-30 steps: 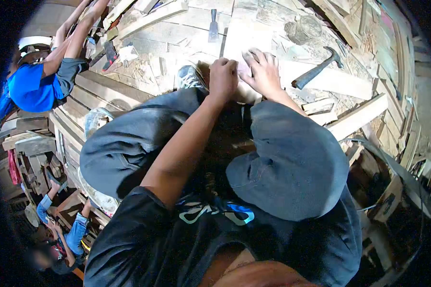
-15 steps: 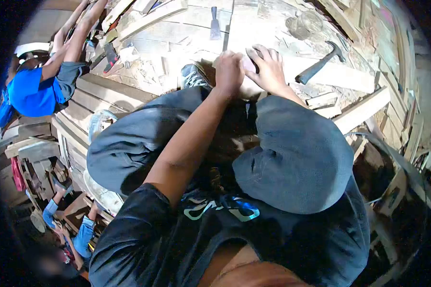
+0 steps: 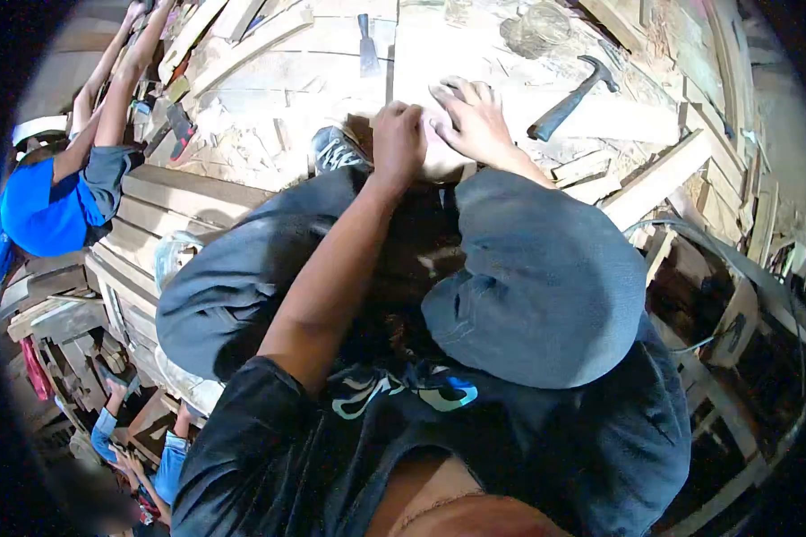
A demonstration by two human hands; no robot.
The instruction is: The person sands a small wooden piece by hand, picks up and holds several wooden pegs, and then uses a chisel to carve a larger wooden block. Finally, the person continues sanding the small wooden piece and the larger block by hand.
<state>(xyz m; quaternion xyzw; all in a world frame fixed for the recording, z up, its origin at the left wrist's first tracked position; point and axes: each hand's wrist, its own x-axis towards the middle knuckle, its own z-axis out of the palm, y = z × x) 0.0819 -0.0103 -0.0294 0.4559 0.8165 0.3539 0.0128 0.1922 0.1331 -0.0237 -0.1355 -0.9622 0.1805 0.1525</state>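
My left hand (image 3: 398, 141) is closed in a fist over the near edge of a pale wooden piece (image 3: 443, 163); what its fingers grip, if anything, is hidden. Close beside it, my right hand (image 3: 476, 121) lies on the same pale surface with fingers spread and its thumb pointing toward the left hand. A hammer (image 3: 571, 100) with a dark handle and a claw head rests to the right of my right hand. Beyond the hands lies a flat-bladed tool (image 3: 367, 49), perhaps a chisel, with a dark handle.
A coil of thin wire or string (image 3: 537, 31) lies at the back. Wood offcuts (image 3: 658, 179) and shavings are scattered to the right. A red-and-black tool (image 3: 181, 132) is at the left. A person in a blue shirt (image 3: 49, 206) sits there; another person (image 3: 134, 456) is lower left.
The whole view has shifted slightly, so the bench and its tools appear farther left. Both hands stay close together at the pale wood, with little visible change in their pose.
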